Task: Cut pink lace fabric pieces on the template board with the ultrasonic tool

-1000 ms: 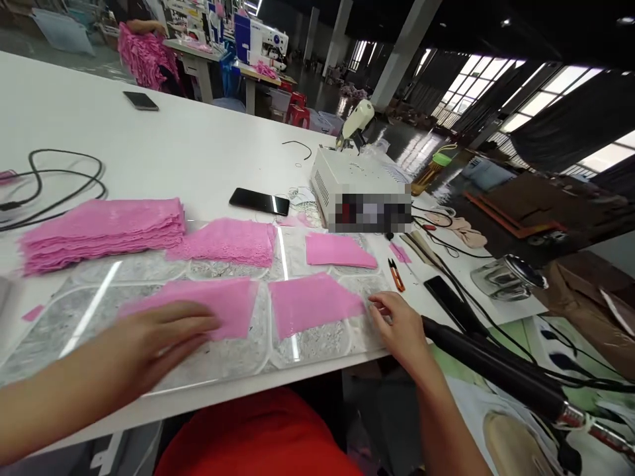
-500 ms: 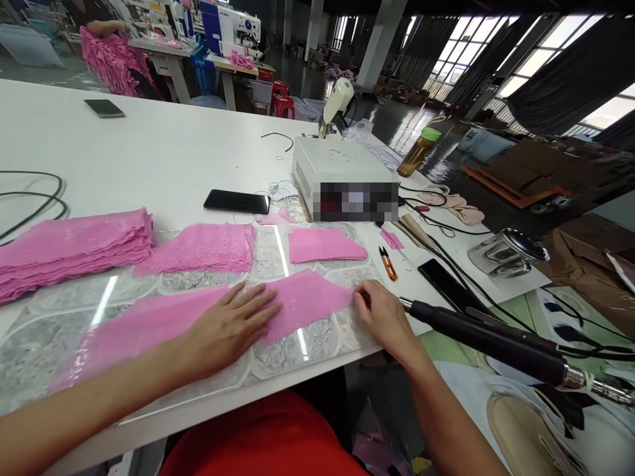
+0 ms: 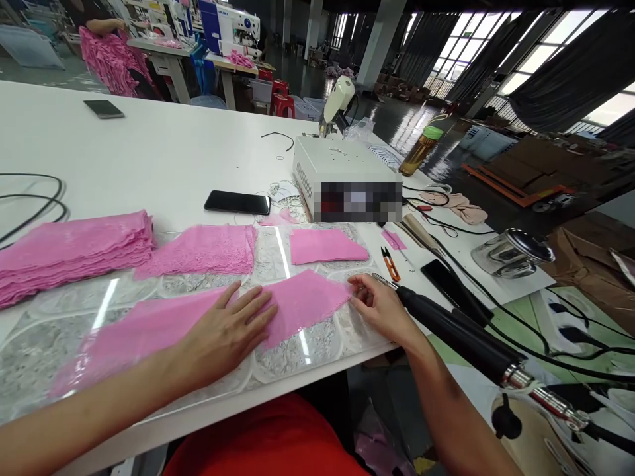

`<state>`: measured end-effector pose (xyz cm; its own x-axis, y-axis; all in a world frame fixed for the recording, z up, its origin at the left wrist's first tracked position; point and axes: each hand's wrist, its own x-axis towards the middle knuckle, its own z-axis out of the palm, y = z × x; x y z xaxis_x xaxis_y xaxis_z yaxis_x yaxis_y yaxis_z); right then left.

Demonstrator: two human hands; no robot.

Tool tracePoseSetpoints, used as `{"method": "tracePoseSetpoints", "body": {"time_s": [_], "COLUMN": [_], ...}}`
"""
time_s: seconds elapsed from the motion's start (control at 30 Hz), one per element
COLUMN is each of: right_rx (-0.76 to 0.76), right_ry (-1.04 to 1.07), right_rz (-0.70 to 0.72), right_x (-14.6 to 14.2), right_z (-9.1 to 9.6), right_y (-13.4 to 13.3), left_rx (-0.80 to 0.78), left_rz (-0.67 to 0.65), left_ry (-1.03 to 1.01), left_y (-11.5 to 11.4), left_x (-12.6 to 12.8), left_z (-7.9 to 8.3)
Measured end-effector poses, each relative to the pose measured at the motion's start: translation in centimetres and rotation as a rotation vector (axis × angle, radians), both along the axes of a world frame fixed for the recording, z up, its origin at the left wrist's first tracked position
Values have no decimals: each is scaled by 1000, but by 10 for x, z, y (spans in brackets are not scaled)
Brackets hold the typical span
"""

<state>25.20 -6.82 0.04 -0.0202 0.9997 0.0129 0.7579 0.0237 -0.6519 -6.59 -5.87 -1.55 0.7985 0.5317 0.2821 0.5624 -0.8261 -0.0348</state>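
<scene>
My left hand [image 3: 225,334] lies flat with fingers spread across two pink lace pieces, where the long left piece [image 3: 143,327] meets the right piece [image 3: 305,301]. They rest on a clear patterned sheet [image 3: 297,350] at the table's near edge. My right hand [image 3: 380,307] sits at the right piece's right corner, fingers curled round the tip of a black rod-shaped tool [image 3: 461,334] that runs back to the lower right.
A pink lace stack [image 3: 74,248], a smaller pile [image 3: 203,250] and a plain pink piece [image 3: 325,246] lie behind. Farther back: a black phone [image 3: 237,202], a white control box [image 3: 347,182], orange snips [image 3: 390,262], cables, a bottle [image 3: 419,151], a metal iron [image 3: 513,251].
My left hand slid right along the lace onto the seam between the two pieces. My right hand brought the black tool's tip up to the right piece's corner.
</scene>
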Motion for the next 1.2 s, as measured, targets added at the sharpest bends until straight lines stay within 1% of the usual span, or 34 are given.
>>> {"method": "tracePoseSetpoints", "body": {"time_s": [0.17, 0.3, 0.47, 0.57, 0.67, 0.77, 0.97, 1.03, 1.13, 1.2], "right_rx": [-20, -83, -90, -65, -51, -70, -253, -286, -275, -235], "right_ry": [-14, 7, -126, -140, -90, 10, 331, 406, 412, 320], "right_rz": [12, 42, -45, -50, -21, 8, -20, -23, -55, -72], "right_x": [-1, 5, 8, 3, -2, -4, -2, -2, -1, 0], "right_z": [4, 5, 3, 2, 1, 2, 3, 2, 2, 2], "right_y": [0, -1, -9, -13, -12, -7, -1, -1, -3, -6], "left_rx": [34, 24, 4, -10, -29, -33, -5, 5, -5, -26], "left_rz": [-34, -49, -68, -75, -69, -66, -85, -92, -98, -104], "left_ry": [5, 16, 50, 41, 40, 43, 61, 62, 76, 91], "left_y": [2, 4, 7, 7, 7, 7, 8, 9, 11, 12], "left_x": [-3, -7, -10, -11, -12, -12, -12, -12, -13, -13], "left_z": [0, 1, 4, 2, -2, -3, 0, 1, 3, 5]}}
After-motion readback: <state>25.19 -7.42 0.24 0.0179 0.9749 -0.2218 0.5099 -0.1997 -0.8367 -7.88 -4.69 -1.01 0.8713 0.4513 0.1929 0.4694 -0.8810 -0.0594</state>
